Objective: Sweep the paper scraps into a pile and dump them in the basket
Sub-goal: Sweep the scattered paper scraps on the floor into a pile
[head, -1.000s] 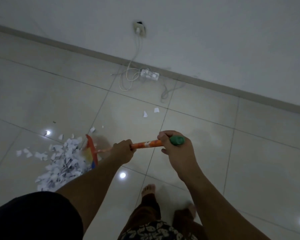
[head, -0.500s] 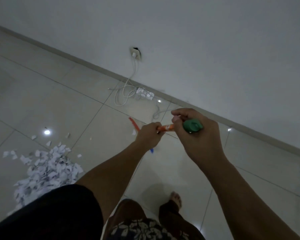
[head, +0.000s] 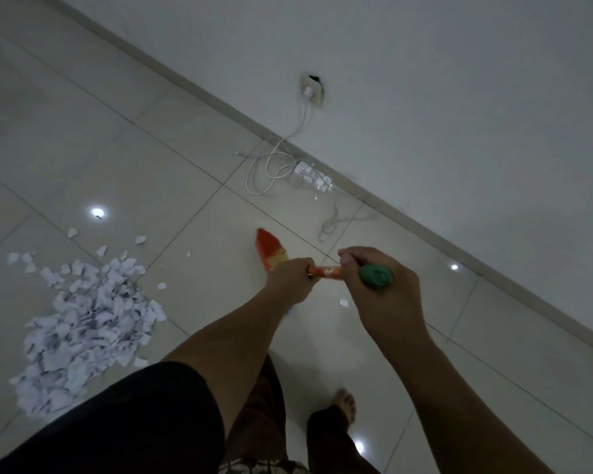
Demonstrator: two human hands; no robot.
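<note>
Floor (head: 151, 148) tiles carry scrap pile (head: 86, 330) at lower left; basket not in view. Left hand (head: 290, 280) and right hand (head: 380, 289) both have fingers wrapped round broom (head: 271, 249) handle, bristles at centre. Best drag short low strokes leftward toward pile. Cables (head: 271, 169) and power strip (head: 312, 174) by wall could snag. Stray scrap (head: 343, 303) lies below hands.

- Broom head (head: 270, 249): lower part hidden behind left hand (head: 290, 279).
- Broom handle (head: 327, 271): mostly covered by left hand and right hand (head: 384, 294).
- Scrap pile (head: 83, 323): near edge behind black sleeve (head: 134, 422).
- Power strip (head: 312, 174): sockets too small to tell.
</note>
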